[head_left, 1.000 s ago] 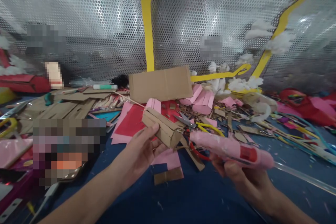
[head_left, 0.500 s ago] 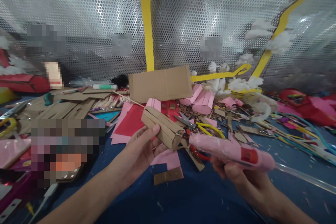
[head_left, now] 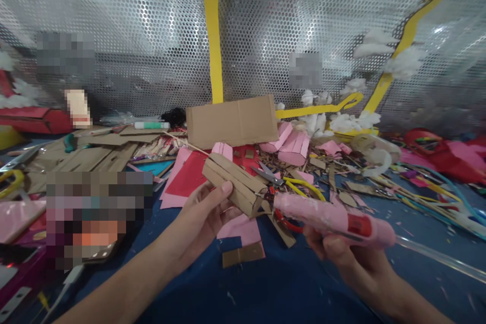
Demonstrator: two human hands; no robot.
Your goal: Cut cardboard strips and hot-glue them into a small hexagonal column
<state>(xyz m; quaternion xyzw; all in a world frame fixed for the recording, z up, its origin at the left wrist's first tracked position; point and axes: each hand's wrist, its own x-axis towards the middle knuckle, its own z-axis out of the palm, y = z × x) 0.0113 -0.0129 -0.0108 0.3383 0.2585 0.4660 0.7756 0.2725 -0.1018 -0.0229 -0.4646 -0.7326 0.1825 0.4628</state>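
Note:
In my left hand (head_left: pixel 203 217) is a small folded cardboard prism (head_left: pixel 233 182), gripped between thumb and fingers and tilted down to the right. My right hand (head_left: pixel 353 263) is wrapped round a pink-covered glue gun (head_left: pixel 322 215) with a red window and a clear glue stick (head_left: pixel 436 255) out of its back. The gun's nozzle points left, at the right end of the prism; whether it touches cannot be told. Scissors with yellow handles (head_left: pixel 304 186) lie just behind the gun. Pink paper (head_left: pixel 243 230) and a cardboard strip (head_left: pixel 243 254) lie beneath the prism.
A perforated metal panel (head_left: pixel 258 20) stands at the back, with a yellow strip (head_left: pixel 214 35) rising before it. A cardboard box (head_left: pixel 232 122) and pink paper prisms (head_left: pixel 294 147) sit behind my hands. Cardboard sheets (head_left: pixel 91 157) lie left; cardboard scraps (head_left: pixel 322 162) are strewn right.
The cardboard prism has shifted very slightly in my left hand's grip, its left end a touch further left. The glue gun stays nearly in place, its rear end moved a little left.

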